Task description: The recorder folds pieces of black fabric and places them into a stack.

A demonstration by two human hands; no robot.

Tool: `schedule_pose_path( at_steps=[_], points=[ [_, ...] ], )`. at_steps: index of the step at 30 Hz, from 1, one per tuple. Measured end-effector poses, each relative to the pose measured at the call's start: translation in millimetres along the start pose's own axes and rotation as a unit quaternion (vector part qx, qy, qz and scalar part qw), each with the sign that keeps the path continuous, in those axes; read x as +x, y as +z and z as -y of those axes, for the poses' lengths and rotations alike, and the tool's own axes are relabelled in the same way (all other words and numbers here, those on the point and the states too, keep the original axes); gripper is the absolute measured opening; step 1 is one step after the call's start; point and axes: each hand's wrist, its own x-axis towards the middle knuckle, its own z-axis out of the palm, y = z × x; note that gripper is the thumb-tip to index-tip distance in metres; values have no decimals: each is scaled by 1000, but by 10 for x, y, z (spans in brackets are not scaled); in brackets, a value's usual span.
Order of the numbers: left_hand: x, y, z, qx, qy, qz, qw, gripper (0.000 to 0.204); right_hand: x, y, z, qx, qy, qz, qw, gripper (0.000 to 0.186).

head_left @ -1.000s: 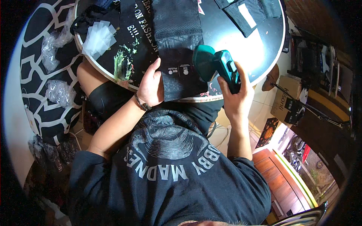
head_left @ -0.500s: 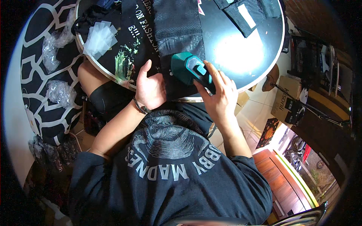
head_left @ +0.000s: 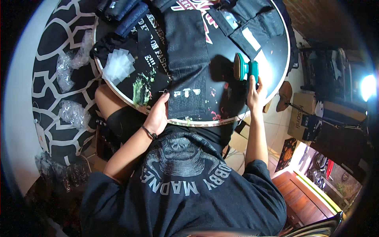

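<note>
My right hand [head_left: 257,94] grips a small teal hand iron [head_left: 252,70] by its handle. The iron is raised above the right part of the round table, its flat plate turned to the left, and it casts a dark shadow on the top. A long black fabric piece [head_left: 187,59] lies down the middle of the table, with small pale printed marks near its lower end. Along that end's left edge rests my left hand [head_left: 158,116], fingers stretched out and nothing visible in them.
Thin white translucent sheets [head_left: 119,67] lie fanned at the left of the round black table [head_left: 225,93]. Folded dark fabric [head_left: 132,17] sits at the far left, and more black pieces [head_left: 252,29] at the far right. Crumpled clear plastic [head_left: 74,114] lies on the patterned surface at left.
The iron has been lifted off the black fabric and carried to the right. My left hand has turned from palm up and come down to the fabric's edge. The view has shifted.
</note>
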Motion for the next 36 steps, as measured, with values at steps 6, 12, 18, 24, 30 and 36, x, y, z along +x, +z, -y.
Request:
schedule_pose_path(
  at_steps=[6, 12, 18, 24, 30, 36],
  points=[
    [-288, -140, 68, 96, 59, -221, 969, 28, 286, 42, -250, -57, -60, -12, 997, 47],
    [-396, -594, -300, 163, 219, -299, 914, 28, 450, -26, -340, -143, -124, -62, 980, 36],
    [38, -1016, -1215, 441, 413, -289, 743, 20, 518, -337, 142, -97, -117, -106, 983, 32],
    [279, -912, -1564, 648, 471, -369, 472, 31, 537, -269, 1465, 29, -195, 13, 980, 32],
    [-148, -569, -967, 626, 496, -229, 556, 27, 1205, 989, 2239, 40, -358, 189, 914, 46],
    [-807, -565, -247, 674, 387, 2, 629, 24, 1577, 1842, 2518, -183, -334, 274, 883, 80]
  ],
)
